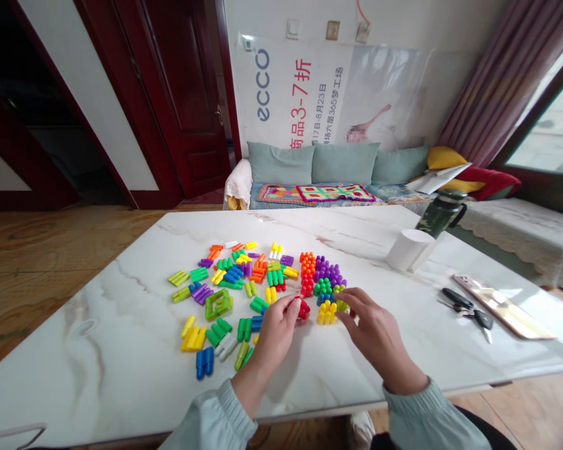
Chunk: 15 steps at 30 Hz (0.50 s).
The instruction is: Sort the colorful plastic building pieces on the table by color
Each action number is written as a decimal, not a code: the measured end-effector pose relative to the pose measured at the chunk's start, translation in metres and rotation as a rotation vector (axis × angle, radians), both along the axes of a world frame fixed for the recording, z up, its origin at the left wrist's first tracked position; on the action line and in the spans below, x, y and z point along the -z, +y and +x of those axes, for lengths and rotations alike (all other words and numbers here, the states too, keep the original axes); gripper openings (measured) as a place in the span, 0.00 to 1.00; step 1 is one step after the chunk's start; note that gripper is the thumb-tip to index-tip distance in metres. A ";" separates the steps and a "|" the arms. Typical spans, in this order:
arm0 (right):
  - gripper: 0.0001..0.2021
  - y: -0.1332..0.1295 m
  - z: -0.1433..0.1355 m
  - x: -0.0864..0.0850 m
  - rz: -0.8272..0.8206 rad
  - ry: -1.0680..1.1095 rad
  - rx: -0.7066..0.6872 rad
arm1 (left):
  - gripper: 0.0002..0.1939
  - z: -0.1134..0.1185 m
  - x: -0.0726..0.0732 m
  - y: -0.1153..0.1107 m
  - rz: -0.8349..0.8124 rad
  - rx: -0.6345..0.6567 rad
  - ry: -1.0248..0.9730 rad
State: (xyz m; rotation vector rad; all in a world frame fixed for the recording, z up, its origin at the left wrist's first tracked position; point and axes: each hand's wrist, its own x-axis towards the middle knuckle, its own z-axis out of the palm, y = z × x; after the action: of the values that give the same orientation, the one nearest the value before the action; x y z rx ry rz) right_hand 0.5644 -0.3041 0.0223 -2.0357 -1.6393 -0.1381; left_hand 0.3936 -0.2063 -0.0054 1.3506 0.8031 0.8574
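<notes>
Between the thumb and fingers of my left hand [280, 322] is a red plastic building block [303, 309], partly hidden by the fingers. My right hand [373, 325] is curved with thumb and forefinger apart, close beside the lime-green blocks [341, 305]; whether it touches them is unclear. Just left of its thumb stand yellow blocks [327, 312]. Blocks grouped by colour stand behind: orange [307, 262], red [306, 285], purple [328, 270], green [324, 287] and dark blue [326, 299].
Many mixed-colour blocks [232, 273] lie scattered left on the white marble-patterned table [136, 337], with a lime square frame [219, 304] among them. At right are a white cylinder [409, 250], a dark flask [441, 214], keys [469, 310] and a phone [500, 306]. A sofa stands beyond.
</notes>
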 end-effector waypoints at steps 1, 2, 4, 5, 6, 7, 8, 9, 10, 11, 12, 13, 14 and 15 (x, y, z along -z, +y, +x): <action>0.11 -0.003 0.003 -0.002 0.065 0.041 0.012 | 0.19 -0.003 -0.004 0.007 0.025 0.002 0.030; 0.10 -0.005 0.006 -0.003 0.131 0.081 0.024 | 0.17 -0.004 -0.007 0.014 0.057 0.001 0.063; 0.09 -0.008 0.006 -0.006 0.249 0.148 0.033 | 0.13 -0.003 -0.012 0.025 0.147 -0.007 0.131; 0.08 -0.009 0.003 -0.006 0.299 0.174 0.018 | 0.11 -0.001 -0.013 0.029 0.196 -0.009 0.164; 0.07 -0.010 -0.003 -0.006 0.339 0.199 -0.015 | 0.09 0.001 -0.014 0.032 0.249 -0.011 0.201; 0.07 -0.012 -0.012 -0.004 0.362 0.221 -0.073 | 0.08 0.004 -0.013 0.034 0.302 -0.011 0.236; 0.07 -0.013 -0.024 -0.002 0.365 0.237 -0.154 | 0.08 0.007 -0.012 0.035 0.354 -0.007 0.272; 0.08 -0.015 -0.038 0.001 0.335 0.253 -0.251 | 0.09 0.011 -0.011 0.035 0.405 0.000 0.306; 0.08 -0.017 -0.053 0.006 0.273 0.249 -0.363 | 0.10 0.013 -0.009 0.034 0.451 0.009 0.338; 0.09 -0.020 -0.068 0.011 0.182 0.226 -0.456 | 0.10 0.016 -0.007 0.033 0.492 0.018 0.367; 0.09 -0.022 -0.081 0.016 0.089 0.187 -0.527 | 0.11 0.018 -0.006 0.032 0.527 0.028 0.392; 0.09 -0.023 -0.093 0.021 0.031 0.147 -0.590 | 0.11 0.020 -0.004 0.031 0.557 0.036 0.415; 0.08 -0.024 -0.102 0.026 -0.009 0.112 -0.639 | 0.12 0.021 -0.003 0.030 0.582 0.041 0.435; 0.08 -0.024 -0.108 0.029 -0.032 0.083 -0.671 | 0.14 0.022 -0.002 0.030 0.602 0.044 0.452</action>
State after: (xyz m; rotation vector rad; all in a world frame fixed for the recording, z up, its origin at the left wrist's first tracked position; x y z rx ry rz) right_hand 0.4564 -0.3286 -0.0069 -1.3863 -2.1738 0.2074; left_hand 0.4159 -0.1762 -0.0038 2.1386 0.8882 0.7991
